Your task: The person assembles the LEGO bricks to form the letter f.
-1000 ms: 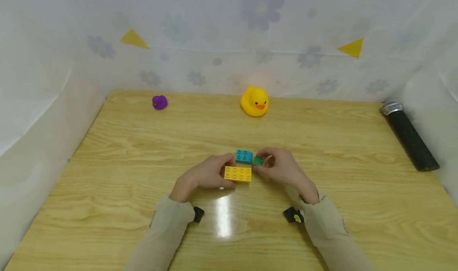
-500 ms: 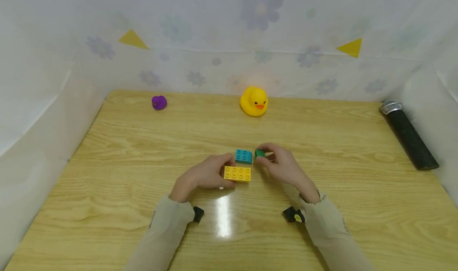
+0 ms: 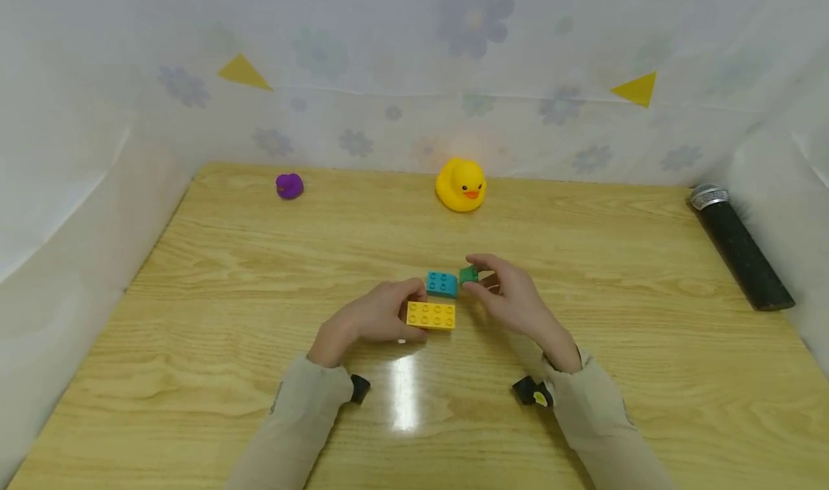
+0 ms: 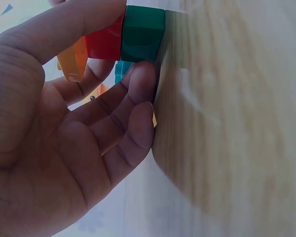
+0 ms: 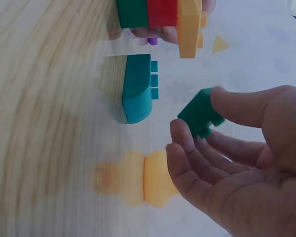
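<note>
A stack of toy building bricks stands on the table, a yellow one point(image 3: 431, 316) on top, then a red brick point(image 5: 163, 13) and a green one point(image 5: 132, 14) at the bottom. My left hand point(image 3: 372, 311) holds this stack from its left side, thumb in front and fingers behind. Just behind it lies a teal brick point(image 3: 442, 284) with its studs up and one rounded end. My right hand point(image 3: 514, 299) pinches a small green brick point(image 5: 202, 112) between thumb and fingers. In the right wrist view that brick is tilted, off the table and apart from the teal one.
At the table's back are a yellow rubber duck point(image 3: 460, 185) and a small purple duck point(image 3: 289, 185). A black microphone point(image 3: 741, 249) lies along the right edge. Behind the wooden table point(image 3: 259, 231) hangs a flower-patterned white cloth point(image 3: 388, 58).
My right hand has shifted slightly back and right, away from the teal brick, and the green brick has turned in its fingers. The left hand and stack stay put.
</note>
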Tool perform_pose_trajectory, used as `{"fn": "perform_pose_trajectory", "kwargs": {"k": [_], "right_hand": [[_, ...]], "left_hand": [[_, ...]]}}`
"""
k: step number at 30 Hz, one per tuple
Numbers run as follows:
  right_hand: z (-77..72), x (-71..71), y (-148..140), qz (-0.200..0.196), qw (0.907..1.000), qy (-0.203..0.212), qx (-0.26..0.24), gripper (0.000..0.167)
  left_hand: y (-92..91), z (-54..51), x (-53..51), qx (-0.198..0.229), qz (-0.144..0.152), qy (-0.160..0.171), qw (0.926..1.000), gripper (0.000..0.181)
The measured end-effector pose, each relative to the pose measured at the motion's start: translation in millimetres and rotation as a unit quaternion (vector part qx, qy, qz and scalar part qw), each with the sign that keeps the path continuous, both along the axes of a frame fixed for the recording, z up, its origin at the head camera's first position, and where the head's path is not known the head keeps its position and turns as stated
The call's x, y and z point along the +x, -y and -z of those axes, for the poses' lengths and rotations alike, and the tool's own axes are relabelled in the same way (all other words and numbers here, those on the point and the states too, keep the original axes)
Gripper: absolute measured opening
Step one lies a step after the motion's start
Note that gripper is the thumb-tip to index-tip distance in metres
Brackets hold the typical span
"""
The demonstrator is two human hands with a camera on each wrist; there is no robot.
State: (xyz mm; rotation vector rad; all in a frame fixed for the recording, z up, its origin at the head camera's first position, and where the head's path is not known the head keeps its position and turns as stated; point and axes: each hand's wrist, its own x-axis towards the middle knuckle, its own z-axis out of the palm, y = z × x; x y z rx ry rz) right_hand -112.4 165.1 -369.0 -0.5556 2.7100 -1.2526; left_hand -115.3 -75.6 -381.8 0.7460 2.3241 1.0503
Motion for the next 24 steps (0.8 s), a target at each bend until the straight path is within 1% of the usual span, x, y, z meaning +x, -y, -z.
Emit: {"fn": "perform_pose_trajectory", "kwargs": {"k": [3, 5, 11, 14, 19, 24], "right_hand": [[-2.0, 1.4, 1.7, 0.011, 0.9999, 0.0, -0.01, 0.043], [-4.2, 2.2, 3.3, 0.012, 0.9998, 0.004, -0.018, 0.041], [-11.0, 7.2, 6.3, -0.005, 0.9987, 0.004, -0.05, 0.035], [-12.9, 10.1, 7.4, -0.026, 0.998, -0.017, -0.056, 0.034], [-15.6, 14.3, 12.7, -0.061, 0.9951, -0.06, -0.05, 0.031], [-12.3, 19.3, 22.2, -0.086, 0.9914, -0.094, -0.032, 0.03]], "left_hand": [[-1.0, -0.5, 0.4, 0.0, -0.001, 0.0, 1.0, 0.034], [-1.2, -0.8, 0.5, -0.001, -0.002, -0.002, 1.0, 0.034], [-1.5, -0.3, 0.9, -0.001, 0.0, -0.004, 1.0, 0.034], [-2.0, -0.3, 1.1, -0.001, -0.001, -0.003, 1.0, 0.034], [-2.4, 0.5, 0.7, -0.002, -0.001, -0.008, 1.0, 0.033], [-2.4, 0.1, 1.4, 0.006, 0.004, -0.009, 0.9999, 0.034]]}}
